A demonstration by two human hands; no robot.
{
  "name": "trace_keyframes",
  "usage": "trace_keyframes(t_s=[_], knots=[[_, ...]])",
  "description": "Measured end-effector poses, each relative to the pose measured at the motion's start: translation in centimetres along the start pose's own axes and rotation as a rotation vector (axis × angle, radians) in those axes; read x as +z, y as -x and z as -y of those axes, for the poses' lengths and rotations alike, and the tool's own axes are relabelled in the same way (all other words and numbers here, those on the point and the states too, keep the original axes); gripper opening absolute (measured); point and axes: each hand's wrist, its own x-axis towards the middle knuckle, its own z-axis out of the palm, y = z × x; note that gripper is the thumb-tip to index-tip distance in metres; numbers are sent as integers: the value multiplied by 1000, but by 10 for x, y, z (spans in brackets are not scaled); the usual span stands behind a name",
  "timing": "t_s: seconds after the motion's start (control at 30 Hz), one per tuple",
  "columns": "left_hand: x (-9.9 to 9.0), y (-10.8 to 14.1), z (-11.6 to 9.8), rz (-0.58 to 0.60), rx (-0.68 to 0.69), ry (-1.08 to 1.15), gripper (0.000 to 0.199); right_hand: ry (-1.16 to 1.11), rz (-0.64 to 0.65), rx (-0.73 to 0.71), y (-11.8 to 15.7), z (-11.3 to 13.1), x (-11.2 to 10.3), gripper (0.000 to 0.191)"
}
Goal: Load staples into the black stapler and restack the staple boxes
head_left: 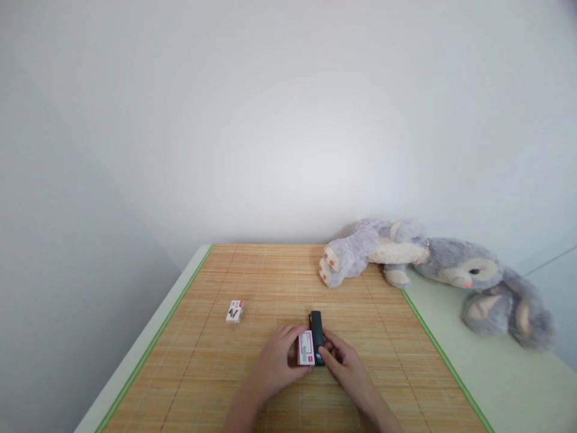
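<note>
Far out to the left of the fingers, a small white box (pixel 234 311) lies on the bamboo mat (pixel 202 361), untouched and well apart from both hands. The left hand (pixel 276 362) curls its fingers around a white and red box (pixel 305 348), thumb along its near side, grasping it. Just beside that box, touching its right edge, lies the black stapler (pixel 317 334), its far end reaching past the fingertips. The right hand (pixel 347 368) pinches the stapler's near end. Box and stapler are gathered together; I judge the work barely begun, the stapler apparently not yet opened. Beyond, to the right, sprawls a grey plush rabbit (pixel 442 270).
</note>
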Motion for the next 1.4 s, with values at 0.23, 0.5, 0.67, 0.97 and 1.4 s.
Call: trace_keyframes(t_s=[0.23,0.5,0.67,0.97,1.4], knots=[[0,2,3,14,-20,-19,83,5,-12,3,1,3,0,59],[0,11,6,-12,-38,-42,103,0,-11,12,2,-3,0,60],[-59,23,43,-496,-209,-140,43,41,4,33,9,-4,-1,70],[-92,-5,96,-499,-419,-8,53,233,-40,-6,10,16,14,107],[22,-51,41,-341,-321,160,36,467,-37,-3,3,30,20,93]])
